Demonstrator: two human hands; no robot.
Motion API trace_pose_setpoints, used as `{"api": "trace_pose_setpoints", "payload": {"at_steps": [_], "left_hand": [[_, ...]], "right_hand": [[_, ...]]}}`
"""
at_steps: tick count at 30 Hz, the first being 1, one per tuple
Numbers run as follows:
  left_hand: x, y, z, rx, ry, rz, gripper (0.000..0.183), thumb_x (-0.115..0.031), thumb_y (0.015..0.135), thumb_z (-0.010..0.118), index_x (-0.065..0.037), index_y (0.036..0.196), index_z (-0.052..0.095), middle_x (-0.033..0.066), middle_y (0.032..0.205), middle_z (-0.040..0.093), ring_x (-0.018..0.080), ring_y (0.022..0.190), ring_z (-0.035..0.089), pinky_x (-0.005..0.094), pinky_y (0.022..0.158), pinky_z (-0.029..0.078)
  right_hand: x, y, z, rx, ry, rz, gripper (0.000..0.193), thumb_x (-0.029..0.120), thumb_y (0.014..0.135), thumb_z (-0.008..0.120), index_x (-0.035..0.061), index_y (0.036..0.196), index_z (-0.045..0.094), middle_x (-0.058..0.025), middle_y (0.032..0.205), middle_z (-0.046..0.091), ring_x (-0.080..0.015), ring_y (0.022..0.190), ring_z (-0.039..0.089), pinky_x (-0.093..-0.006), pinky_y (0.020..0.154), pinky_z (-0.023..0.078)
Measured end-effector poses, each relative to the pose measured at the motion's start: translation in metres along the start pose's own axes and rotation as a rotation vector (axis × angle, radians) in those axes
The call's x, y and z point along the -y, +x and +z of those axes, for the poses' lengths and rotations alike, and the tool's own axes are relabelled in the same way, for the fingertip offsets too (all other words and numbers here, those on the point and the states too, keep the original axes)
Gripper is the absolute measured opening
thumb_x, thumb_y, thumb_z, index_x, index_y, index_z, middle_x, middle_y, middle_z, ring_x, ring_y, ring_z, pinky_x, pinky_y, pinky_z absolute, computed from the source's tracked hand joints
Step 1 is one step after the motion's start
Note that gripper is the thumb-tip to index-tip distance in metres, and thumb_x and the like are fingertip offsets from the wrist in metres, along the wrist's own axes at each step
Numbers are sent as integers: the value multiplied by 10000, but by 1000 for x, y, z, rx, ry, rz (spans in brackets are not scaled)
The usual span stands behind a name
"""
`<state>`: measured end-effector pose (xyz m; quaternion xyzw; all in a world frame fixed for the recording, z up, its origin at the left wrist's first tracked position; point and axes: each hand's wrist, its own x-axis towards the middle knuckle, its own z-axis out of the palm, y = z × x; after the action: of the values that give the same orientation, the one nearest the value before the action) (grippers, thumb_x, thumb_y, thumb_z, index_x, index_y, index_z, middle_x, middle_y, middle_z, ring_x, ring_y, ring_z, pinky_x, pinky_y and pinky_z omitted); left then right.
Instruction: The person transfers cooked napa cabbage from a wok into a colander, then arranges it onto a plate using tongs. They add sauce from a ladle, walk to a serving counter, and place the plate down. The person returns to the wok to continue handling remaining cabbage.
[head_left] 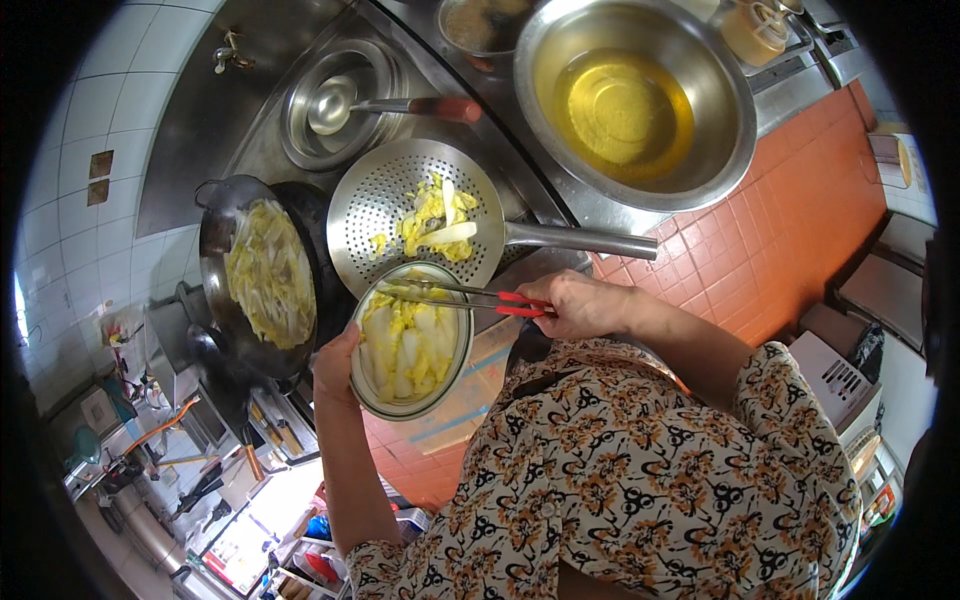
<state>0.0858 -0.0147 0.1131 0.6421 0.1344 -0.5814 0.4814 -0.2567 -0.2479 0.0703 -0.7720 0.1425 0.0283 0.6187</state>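
My left hand (337, 368) grips the rim of an oval white plate (462, 372) with green edge lines. Pale and yellow cabbage pieces (408, 345) cover most of it. In my right hand (577, 305) are tongs (520, 304) with red grips and metal arms. Their tips reach over the plate's far side, among the cabbage; whether they pinch a piece I cannot tell. Just beyond the plate rests a perforated metal strainer (365, 205), its handle pointing right. More cabbage (440, 222) lies in its bowl. To the left, a dark wok (215, 225) holds cabbage too.
A steel bowl (323, 150) with a red-handled ladle (420, 107) sits at the back. A large steel basin (735, 110) of yellow liquid stands at back right. A wall tap (230, 52) is at far left; boxes (835, 372) are stacked at right.
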Motion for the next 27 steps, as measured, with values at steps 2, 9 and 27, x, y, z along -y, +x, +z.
{"api": "trace_pose_setpoints", "payload": {"at_steps": [2,9,27], "left_hand": [[-4,-5,9,-25,28,-10,446,-283,1115,454,51,1379,587,193,1241,703,289,1043,721,425,940,586],[-2,-1,0,-49,36,3,438,-278,1119,438,40,1386,577,190,1269,690,293,1083,711,431,968,577],[16,-6,-3,-90,21,118,421,-264,1094,492,42,1365,592,192,1254,695,307,1074,717,433,923,587]], "right_hand": [[-5,1,0,-2,-13,10,326,72,848,658,-26,1159,662,-260,984,711,-431,953,700,-478,839,546],[-8,5,-9,60,-33,42,220,102,863,661,-21,1044,657,-249,905,711,-428,912,706,-494,815,536],[-20,8,-9,130,2,99,213,119,879,650,21,1068,652,-230,867,708,-434,895,701,-501,784,534]]}}
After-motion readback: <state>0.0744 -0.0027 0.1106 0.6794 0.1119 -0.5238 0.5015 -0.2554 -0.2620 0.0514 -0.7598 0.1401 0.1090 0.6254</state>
